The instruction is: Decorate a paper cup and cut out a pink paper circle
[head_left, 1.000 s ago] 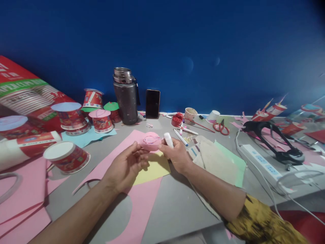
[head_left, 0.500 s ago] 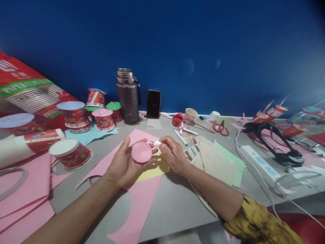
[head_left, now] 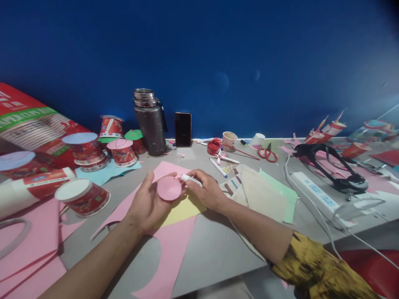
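Observation:
My left hand [head_left: 144,203] is turned palm up, its fingers curled behind a round pink disc [head_left: 168,188] with a slim darker rim. Whether a cup sits under the disc is hidden. Between the fingers of my right hand [head_left: 208,192] is a white marker [head_left: 192,180], its tip end pointing left toward the disc, a small gap apart. Below both hands lie a yellow paper sheet [head_left: 183,209] and a pink paper sheet [head_left: 177,249] with a curved cut-out.
Red paper cups [head_left: 81,150] with paper tops crowd the left, beside a dark flask [head_left: 150,124] and a phone [head_left: 183,129]. Markers [head_left: 218,168], red scissors [head_left: 267,154] and a cloth [head_left: 262,195] lie to the right, before a power strip [head_left: 314,193].
In my right hand the marker has swung round, so its white barrel now shows along the fingers. The view has shifted slightly; my left hand still holds the pink disc.

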A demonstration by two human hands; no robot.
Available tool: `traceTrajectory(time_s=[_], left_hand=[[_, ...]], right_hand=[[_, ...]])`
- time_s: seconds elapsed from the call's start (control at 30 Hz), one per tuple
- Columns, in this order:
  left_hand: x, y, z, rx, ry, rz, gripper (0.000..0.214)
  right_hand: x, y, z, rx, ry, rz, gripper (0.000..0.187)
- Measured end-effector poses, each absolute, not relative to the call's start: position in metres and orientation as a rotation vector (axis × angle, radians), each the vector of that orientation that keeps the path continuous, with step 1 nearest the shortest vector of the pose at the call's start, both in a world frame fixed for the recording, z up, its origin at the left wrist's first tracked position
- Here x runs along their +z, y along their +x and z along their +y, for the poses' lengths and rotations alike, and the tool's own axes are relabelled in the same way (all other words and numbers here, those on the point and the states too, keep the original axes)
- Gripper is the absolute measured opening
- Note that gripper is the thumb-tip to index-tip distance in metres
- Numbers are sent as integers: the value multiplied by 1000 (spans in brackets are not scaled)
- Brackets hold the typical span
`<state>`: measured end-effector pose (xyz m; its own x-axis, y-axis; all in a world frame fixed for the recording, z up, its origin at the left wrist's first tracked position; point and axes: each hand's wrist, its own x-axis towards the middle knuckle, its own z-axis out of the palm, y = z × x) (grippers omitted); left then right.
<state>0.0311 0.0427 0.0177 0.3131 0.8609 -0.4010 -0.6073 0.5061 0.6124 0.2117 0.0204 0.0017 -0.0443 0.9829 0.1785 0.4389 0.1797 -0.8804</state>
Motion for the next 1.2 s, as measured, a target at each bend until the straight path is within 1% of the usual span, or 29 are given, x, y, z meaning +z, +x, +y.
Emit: traceTrajectory(time_s=[0.13,0.27,0.43,0.47,0.53,0.63,0.67,0.7,0.8,0.87,0.9,0.97,1.13,1.2], left_hand=[[14,32,42,1011,415,750,60],[13,34,35,971,513,740,56],[7,36,27,904,786,610,67],[6,36,26,901,838,588,66],[5,36,26,957,917,618,52],[9,34,28,1108,1075,863,20],[11,34,29,1138,1158,950,11],[12,33,30,1153,1244,1018,6],[14,30,31,1184,1382,1099,11],[13,28,31,1201,1357,1122,3],[12,27,31,1199,1330,1132,3],[12,25,32,1188,1290,1145,10],[14,22,34,1140,1383,1228,3],[14,20,36,1135,1430,1266,6]], right_hand=[[0,205,18,794,-1435,-1580,23],[0,194,12,709,-1396,-1688,25],[3,187,8,557,-1471,-1787,17],[3,187,7,535,-1471,-1794,16],[2,189,8,486,-1464,-1810,18],[0,192,9,430,-1477,-1832,22],[0,193,10,420,-1481,-1838,23],[-1,194,10,414,-1484,-1841,24],[-1,196,12,400,-1469,-1842,26],[-1,197,13,400,-1456,-1845,26],[-1,198,13,403,-1451,-1853,26],[-1,198,12,400,-1450,-1880,26],[-5,196,12,322,-1444,-1996,26],[-6,194,13,282,-1463,-2034,28]])
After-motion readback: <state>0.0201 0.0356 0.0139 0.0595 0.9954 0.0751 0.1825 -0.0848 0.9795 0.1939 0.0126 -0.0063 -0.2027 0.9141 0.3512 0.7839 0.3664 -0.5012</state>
